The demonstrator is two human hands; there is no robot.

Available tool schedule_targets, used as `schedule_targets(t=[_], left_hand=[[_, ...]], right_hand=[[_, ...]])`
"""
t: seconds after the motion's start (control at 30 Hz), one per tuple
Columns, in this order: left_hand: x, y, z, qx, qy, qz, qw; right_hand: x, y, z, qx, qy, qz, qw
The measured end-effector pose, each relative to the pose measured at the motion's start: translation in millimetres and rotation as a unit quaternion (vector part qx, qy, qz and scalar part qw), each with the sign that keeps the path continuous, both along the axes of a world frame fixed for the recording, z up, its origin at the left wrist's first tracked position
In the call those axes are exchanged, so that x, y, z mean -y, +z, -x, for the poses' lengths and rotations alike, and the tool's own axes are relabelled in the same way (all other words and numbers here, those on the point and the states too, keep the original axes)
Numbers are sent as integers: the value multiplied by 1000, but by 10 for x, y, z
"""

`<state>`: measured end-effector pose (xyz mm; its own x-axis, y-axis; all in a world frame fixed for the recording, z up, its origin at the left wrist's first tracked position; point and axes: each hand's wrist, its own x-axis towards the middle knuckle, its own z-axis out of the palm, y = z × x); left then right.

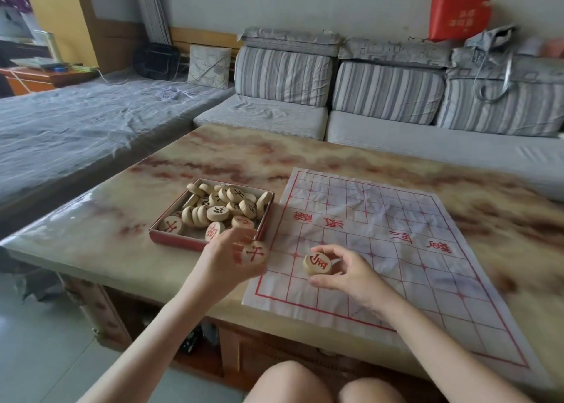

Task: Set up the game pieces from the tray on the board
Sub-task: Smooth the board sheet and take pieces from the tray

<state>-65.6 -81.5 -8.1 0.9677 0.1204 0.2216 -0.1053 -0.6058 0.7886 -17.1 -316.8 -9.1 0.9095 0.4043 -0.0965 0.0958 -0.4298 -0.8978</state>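
A white paper board (pixel 396 238) with a red grid lies crumpled on the marble-patterned table. To its left stands a red-edged tray (pixel 183 241) piled with several round wooden pieces (pixel 218 212) bearing red or black characters. My left hand (pixel 224 260) hovers just in front of the tray's near corner, holding a red-marked piece (pixel 255 252), with what looks like a second one behind it. My right hand (pixel 345 273) holds another red-marked piece (pixel 317 264) over the board's near left part. No pieces rest on the board.
The table (pixel 152 250) has its near edge close to my knees (pixel 290 384). A grey striped sofa (pixel 335 97) runs behind the table, and a covered bed (pixel 76 128) lies to the left. A red bag (pixel 459 16) sits on the sofa back.
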Motion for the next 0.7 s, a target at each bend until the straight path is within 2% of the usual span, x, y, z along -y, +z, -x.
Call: schedule_targets(t=[0.23,0.7], left_hand=[[405,-182,168,6,-71,-13,997],[649,-257,210,2,-79,-5,997]], right_hand=[[464,-164,305,50,-43,55,996],[898,-265,599,101,-87,97,986]])
